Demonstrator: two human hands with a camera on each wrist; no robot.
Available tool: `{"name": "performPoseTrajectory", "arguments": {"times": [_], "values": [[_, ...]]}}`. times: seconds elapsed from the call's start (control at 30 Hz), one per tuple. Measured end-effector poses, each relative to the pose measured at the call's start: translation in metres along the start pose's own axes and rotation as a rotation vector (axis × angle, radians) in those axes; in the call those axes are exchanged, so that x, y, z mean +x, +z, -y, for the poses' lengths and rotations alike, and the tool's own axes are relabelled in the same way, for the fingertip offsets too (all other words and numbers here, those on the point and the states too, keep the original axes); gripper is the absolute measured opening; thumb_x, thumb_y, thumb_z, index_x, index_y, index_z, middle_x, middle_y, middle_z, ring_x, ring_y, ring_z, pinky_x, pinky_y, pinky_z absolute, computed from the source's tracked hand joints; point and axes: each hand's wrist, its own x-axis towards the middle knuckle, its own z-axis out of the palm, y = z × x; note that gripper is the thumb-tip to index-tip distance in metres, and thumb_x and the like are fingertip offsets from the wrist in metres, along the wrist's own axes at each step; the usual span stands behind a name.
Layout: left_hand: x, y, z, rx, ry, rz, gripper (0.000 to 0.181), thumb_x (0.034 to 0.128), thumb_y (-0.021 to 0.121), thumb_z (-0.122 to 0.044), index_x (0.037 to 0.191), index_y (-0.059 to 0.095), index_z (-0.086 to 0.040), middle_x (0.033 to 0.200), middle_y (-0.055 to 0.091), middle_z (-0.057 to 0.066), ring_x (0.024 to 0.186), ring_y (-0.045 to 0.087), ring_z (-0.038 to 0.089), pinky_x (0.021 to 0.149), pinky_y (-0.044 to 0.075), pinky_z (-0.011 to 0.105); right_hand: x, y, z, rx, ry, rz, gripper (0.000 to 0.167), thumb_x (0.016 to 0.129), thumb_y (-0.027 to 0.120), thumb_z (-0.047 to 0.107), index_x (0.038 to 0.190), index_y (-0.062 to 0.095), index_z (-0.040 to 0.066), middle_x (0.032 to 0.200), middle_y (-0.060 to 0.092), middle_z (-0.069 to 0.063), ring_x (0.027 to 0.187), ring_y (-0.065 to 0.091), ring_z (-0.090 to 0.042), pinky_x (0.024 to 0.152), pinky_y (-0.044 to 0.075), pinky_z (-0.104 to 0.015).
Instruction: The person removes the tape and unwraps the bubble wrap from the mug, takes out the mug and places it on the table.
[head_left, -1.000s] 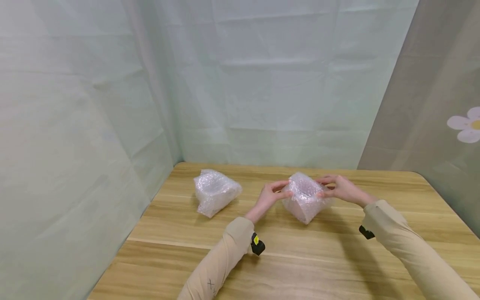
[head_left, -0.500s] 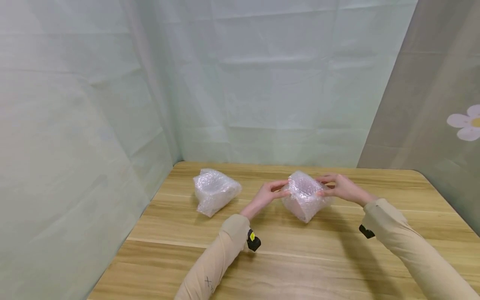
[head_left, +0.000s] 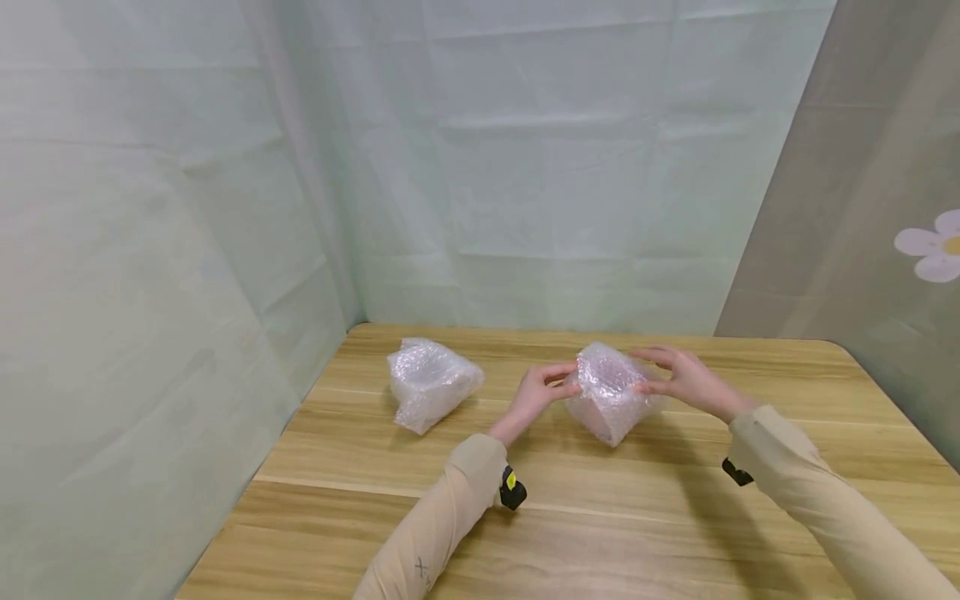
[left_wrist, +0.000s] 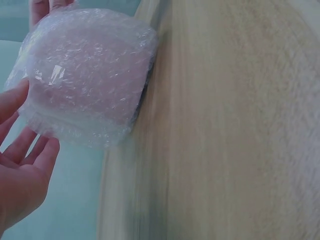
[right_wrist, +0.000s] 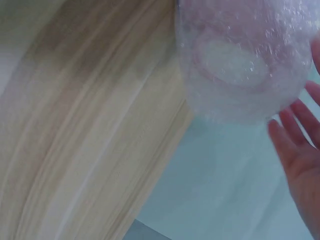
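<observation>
A pinkish thing in clear bubble wrap stands on the table, tilted, between both hands. My left hand holds its left side, thumb in front and fingers behind. On the opposite side, my right hand has its thumb against the front and its fingers near the back edge. The left wrist view shows the left hand with thumb and fingertips at the wrap. In the right wrist view, fingertips of the right hand meet the lower edge of the wrap, where a pale round patch shows through.
A second bubble-wrapped bundle lies to the left on the wooden table. Pale curtains hang behind and to the left of the table; a grey-brown cloth with a white flower hangs at the right.
The right hand's fingers have straightened slightly and its wrist has shifted a little to the right. The left forearm has moved slightly left and back. The wrapped thing has hardly moved.
</observation>
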Motion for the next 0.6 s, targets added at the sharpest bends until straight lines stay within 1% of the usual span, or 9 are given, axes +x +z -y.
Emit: {"name": "performPoseTrajectory", "arguments": {"times": [0.07,0.13,0.27,0.37,0.47,0.53,0.6], "values": [[0.0,0.001,0.001,-0.006,0.01,-0.016,0.036,0.0779,0.07,-0.005,0.112,0.062,0.0,0.115,0.059,0.007,0.108,0.051,0.019,0.086,0.043,0.027,-0.001,0.001,0.0,-0.023,-0.05,-0.036,0.058,0.076,0.071,0.031,0.124,0.053,0.003,0.125,0.047,-0.019,0.113,0.041,-0.038,0.086,0.037,-0.055],[-0.001,0.002,-0.001,-0.019,0.023,-0.027,0.035,0.077,0.07,-0.002,0.11,0.062,0.002,0.113,0.059,0.01,0.107,0.052,0.022,0.085,0.043,0.028,-0.002,0.003,0.001,-0.04,-0.108,-0.068,0.053,0.076,0.073,0.026,0.121,0.056,0.003,0.122,0.05,-0.018,0.111,0.044,-0.036,0.084,0.039,-0.054],[-0.008,0.002,-0.016,-0.036,0.042,-0.036,0.033,0.0762,0.069,0.003,0.108,0.061,0.007,0.111,0.059,0.014,0.105,0.053,0.025,0.085,0.044,0.029,-0.004,0.006,0.006,-0.077,-0.206,-0.094,0.041,0.076,0.073,0.015,0.114,0.061,0.005,0.117,0.054,-0.015,0.107,0.048,-0.033,0.083,0.042,-0.05],[-0.014,0.002,-0.028,-0.022,0.04,-0.045,0.032,0.0764,0.068,0.004,0.107,0.061,0.008,0.11,0.06,0.016,0.105,0.053,0.027,0.085,0.044,0.029,-0.006,0.008,0.01,-0.106,-0.252,-0.092,0.036,0.076,0.072,0.008,0.111,0.063,0.005,0.115,0.056,-0.014,0.105,0.05,-0.032,0.081,0.044,-0.047],[-0.015,0.002,-0.031,-0.019,0.032,-0.052,0.032,0.0764,0.068,0.004,0.107,0.061,0.008,0.109,0.06,0.016,0.105,0.053,0.028,0.085,0.044,0.031,-0.008,0.011,0.015,-0.134,-0.273,-0.081,0.034,0.078,0.071,0.011,0.111,0.063,0.004,0.115,0.055,-0.012,0.105,0.05,-0.031,0.081,0.044,-0.048],[-0.015,0.002,-0.032,-0.02,0.032,-0.054,0.031,0.0763,0.068,0.004,0.107,0.061,0.008,0.109,0.06,0.016,0.105,0.053,0.028,0.085,0.044,0.031,-0.009,0.013,0.018,-0.156,-0.282,-0.075,0.037,0.078,0.072,0.016,0.111,0.062,0.004,0.114,0.055,-0.01,0.105,0.049,-0.03,0.082,0.044,-0.049],[-0.014,0.002,-0.031,-0.018,0.036,-0.054,0.031,0.0761,0.068,0.004,0.106,0.062,0.008,0.109,0.06,0.016,0.104,0.053,0.028,0.086,0.044,0.033,-0.01,0.014,0.02,-0.179,-0.302,-0.083,0.039,0.076,0.073,0.02,0.111,0.063,0.004,0.113,0.055,-0.009,0.104,0.049,-0.028,0.081,0.044,-0.048]]}}
